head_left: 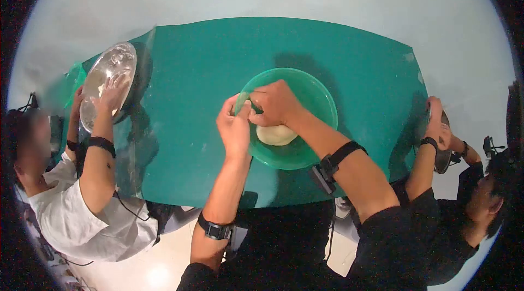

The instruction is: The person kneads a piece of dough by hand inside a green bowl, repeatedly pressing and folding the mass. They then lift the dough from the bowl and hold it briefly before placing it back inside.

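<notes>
Your left hand (234, 124) is at the left rim of the green bowl (322, 127), your right hand (274, 103) curled beside it; I can't tell whether either grips anything. Keep the bowl steady on the desk (191, 73), so the dough (277, 136) inside, partly below your right hand, isn't dragged.

the bowl (312, 100) looks like glossy plastic, the dough (276, 136) smooth, the basin (119, 55) shiny metal.

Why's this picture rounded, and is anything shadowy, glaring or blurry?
In the head view, dark corners and a bowed green table suggest a wide-angle lens; head view too: shadows around the green bowl, glare on the floor, blur over the left co-worker's head.
</notes>
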### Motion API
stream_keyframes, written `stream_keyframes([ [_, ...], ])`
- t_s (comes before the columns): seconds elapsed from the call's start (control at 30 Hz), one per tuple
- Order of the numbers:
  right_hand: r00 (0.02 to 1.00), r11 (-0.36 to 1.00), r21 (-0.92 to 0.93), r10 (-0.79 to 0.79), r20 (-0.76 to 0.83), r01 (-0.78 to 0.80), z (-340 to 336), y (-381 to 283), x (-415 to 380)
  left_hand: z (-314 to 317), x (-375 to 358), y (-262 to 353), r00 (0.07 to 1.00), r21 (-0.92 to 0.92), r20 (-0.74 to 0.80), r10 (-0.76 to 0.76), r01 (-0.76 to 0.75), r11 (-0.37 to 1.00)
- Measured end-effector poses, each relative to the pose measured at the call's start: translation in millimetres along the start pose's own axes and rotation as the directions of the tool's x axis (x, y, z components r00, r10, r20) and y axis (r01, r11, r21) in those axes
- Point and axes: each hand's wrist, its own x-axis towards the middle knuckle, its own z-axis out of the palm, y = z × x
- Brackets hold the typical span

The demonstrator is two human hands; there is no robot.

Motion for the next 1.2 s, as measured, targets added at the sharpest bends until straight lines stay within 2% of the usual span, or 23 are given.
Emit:
stream_keyframes([
  [0.13,0.985,0.998,0.051,0.054,-0.165,-0.046,0.4,-11.0,-12.7,0.3,-1.8,-6.7,1.000,0.005,-0.001,-0.030,0.030,1.000],
  [0.23,0.984,0.981,0.090,0.166,0.071,-0.172,-8.0,-14.3,-26.9,-3.5,-7.9,-11.9,0.996,-0.035,0.081,-0.042,0.045,0.998],
  [0.33,0.956,0.952,0.180,0.211,0.202,-0.248,-16.7,-17.8,-47.7,-5.0,-37.0,-14.5,0.998,0.021,0.063,0.023,-0.024,0.999],
  [0.37,0.953,0.945,0.162,0.257,0.160,-0.283,-20.3,-14.4,-56.6,-4.2,-44.5,-11.4,0.999,0.077,0.038,0.007,-0.010,0.997],
  [0.43,0.934,0.926,0.125,0.350,0.070,-0.357,-31.6,-7.2,-73.7,-5.5,-46.7,-17.9,0.996,0.030,-0.011,0.086,-0.085,0.996],
  [0.53,0.883,0.898,-0.204,0.427,0.194,-0.389,-55.6,-6.8,-95.7,-4.2,-51.4,-16.0,0.991,-0.014,-0.075,0.113,-0.115,0.993],
  [0.67,0.860,0.862,-0.011,0.507,0.051,-0.507,-44.1,-11.0,-104.0,3.5,-59.5,-14.0,0.985,0.035,-0.144,0.096,-0.092,0.995],
  [0.73,0.838,0.832,0.130,0.545,-0.009,-0.540,-50.0,-19.3,-99.8,6.7,-57.8,-18.4,0.977,0.047,-0.154,0.145,-0.140,0.989],
  [0.83,0.791,0.736,0.299,0.596,0.138,-0.607,-55.0,-42.1,-92.0,4.1,-55.6,-22.3,0.974,0.006,-0.155,0.163,-0.164,0.986],
  [0.93,0.784,0.661,0.450,0.598,0.167,-0.600,-25.2,-46.5,-75.5,-2.9,-49.7,-20.0,0.977,0.025,-0.136,0.163,-0.161,0.987],
  [1.03,0.809,0.741,0.371,0.585,0.052,-0.559,-7.9,-62.1,-54.3,-11.7,-36.5,-25.3,0.977,0.003,-0.138,0.162,-0.164,0.987],
  [1.13,0.925,0.932,0.122,0.355,-0.135,-0.340,18.6,-76.9,-46.1,-14.6,-29.2,-19.4,0.982,-0.004,-0.146,0.119,-0.121,0.993],
  [1.2,0.915,0.915,0.041,0.402,0.013,-0.402,23.6,-78.6,-39.5,-16.0,-20.9,-22.0,0.984,-0.006,-0.156,0.082,-0.084,0.996],
])
